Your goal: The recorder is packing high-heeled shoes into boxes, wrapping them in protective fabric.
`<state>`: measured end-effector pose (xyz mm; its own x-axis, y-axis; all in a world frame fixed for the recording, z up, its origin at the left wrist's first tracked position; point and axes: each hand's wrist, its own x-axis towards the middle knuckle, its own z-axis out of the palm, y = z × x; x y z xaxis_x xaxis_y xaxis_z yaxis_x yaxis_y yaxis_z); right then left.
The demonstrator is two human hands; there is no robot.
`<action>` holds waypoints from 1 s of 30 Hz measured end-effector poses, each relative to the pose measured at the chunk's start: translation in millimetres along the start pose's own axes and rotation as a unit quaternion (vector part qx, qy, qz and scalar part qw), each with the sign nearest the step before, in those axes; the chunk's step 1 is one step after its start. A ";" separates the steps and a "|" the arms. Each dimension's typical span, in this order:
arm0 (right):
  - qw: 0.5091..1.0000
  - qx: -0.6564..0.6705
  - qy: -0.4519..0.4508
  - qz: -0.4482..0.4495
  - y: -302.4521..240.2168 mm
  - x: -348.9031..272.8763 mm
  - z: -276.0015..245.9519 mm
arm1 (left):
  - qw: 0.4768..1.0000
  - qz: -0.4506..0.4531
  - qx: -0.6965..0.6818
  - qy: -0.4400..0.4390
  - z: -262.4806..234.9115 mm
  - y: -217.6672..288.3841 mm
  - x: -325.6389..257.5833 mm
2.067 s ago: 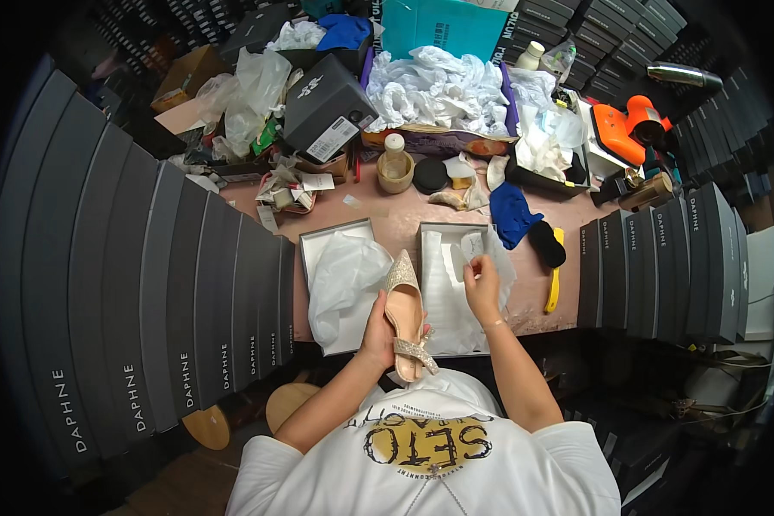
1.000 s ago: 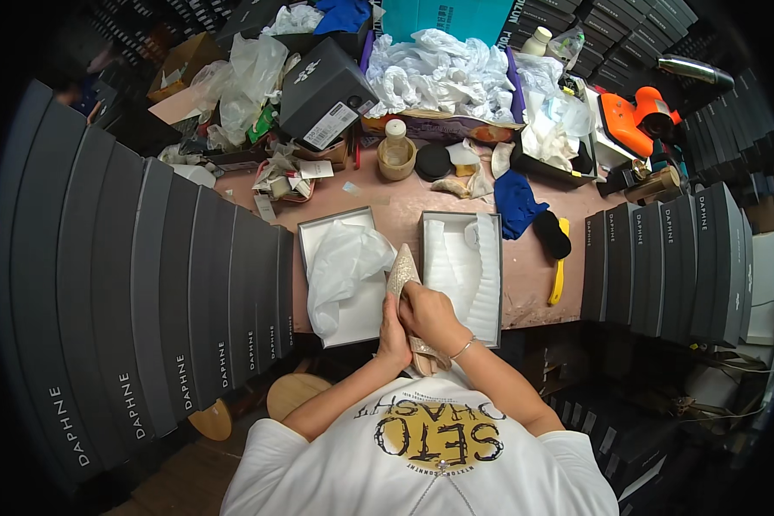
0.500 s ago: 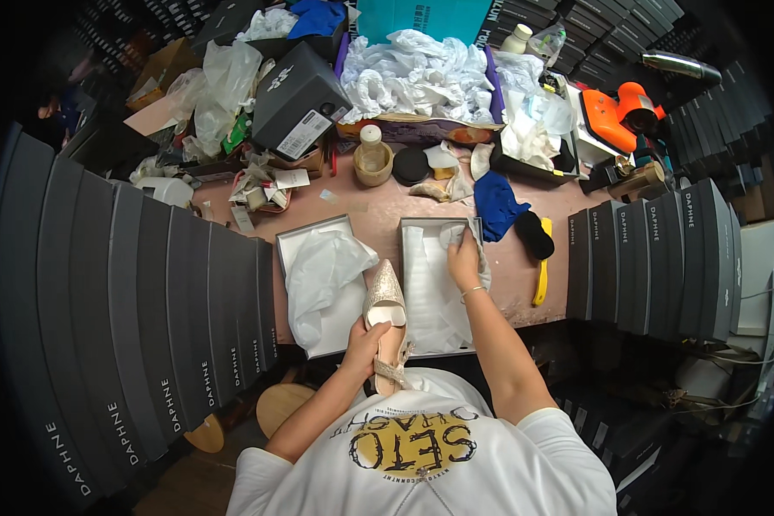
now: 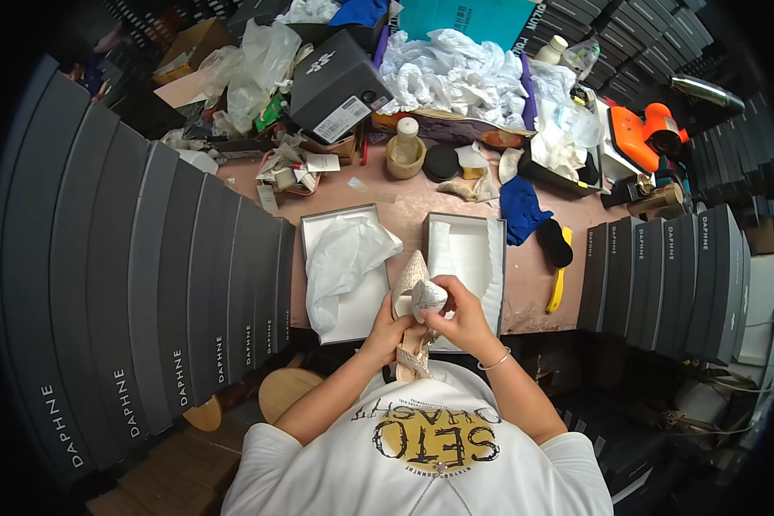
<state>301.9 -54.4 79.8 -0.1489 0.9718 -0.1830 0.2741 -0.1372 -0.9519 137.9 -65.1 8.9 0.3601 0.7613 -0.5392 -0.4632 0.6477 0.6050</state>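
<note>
A pale gold pointed shoe [image 4: 412, 272] with an ankle strap lies in my left hand [image 4: 389, 335], whose fingers close round its side. My right hand [image 4: 464, 322] pinches a wad of white paper [image 4: 429, 296] at the opening of the shoe. How far the paper reaches into the toe is hidden. Just beyond the hands lies an open grey shoebox [image 4: 470, 243], lined with white foam wrap [image 4: 439, 249]. Left of it rests a second grey tray or lid [image 4: 358, 316] bearing a crumpled white sheet [image 4: 344, 262].
Stacked grey shoeboxes [image 4: 172, 284] wall the left side, and more boxes [image 4: 671, 275] line the right. A yellow-handled brush [image 4: 559, 279], a blue cloth [image 4: 522, 209] and a bottle in a bowl [image 4: 406, 153] lie beyond. Further back stands a box of crumpled paper [image 4: 456, 76].
My right hand has come from the right shoebox to the shoe, bringing a wad of white paper. The shoe stays in my left hand, and the whole view has shifted slightly.
</note>
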 end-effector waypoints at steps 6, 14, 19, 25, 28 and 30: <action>0.960 0.238 0.143 0.029 10.4 1.9 -16.9 | 0.995 -0.003 0.104 0.000 3.4 2.1 5.4; 0.911 0.396 0.097 0.055 15.5 23.1 -10.0 | 0.981 0.033 0.179 -0.061 23.2 16.2 0.7; 0.919 0.378 0.097 0.052 10.2 21.7 -11.6 | 0.950 0.072 0.304 -0.020 13.6 5.8 7.5; 0.907 0.407 0.093 0.055 6.5 17.8 -14.6 | 0.954 0.113 0.254 -0.111 12.7 34.6 -13.2; 0.922 0.375 0.088 0.052 12.0 21.3 -12.4 | 0.957 0.091 0.268 -0.060 1.8 18.3 -0.7; 0.940 0.323 0.104 0.035 9.0 21.1 -13.3 | 0.963 0.105 0.245 -0.038 1.6 8.7 2.0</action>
<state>313.8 -32.5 70.6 0.0559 0.9633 -0.2627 -0.3669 -0.2249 -0.9027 135.9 -57.9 14.0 0.3677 0.8651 -0.3412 -0.1022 0.4023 0.9098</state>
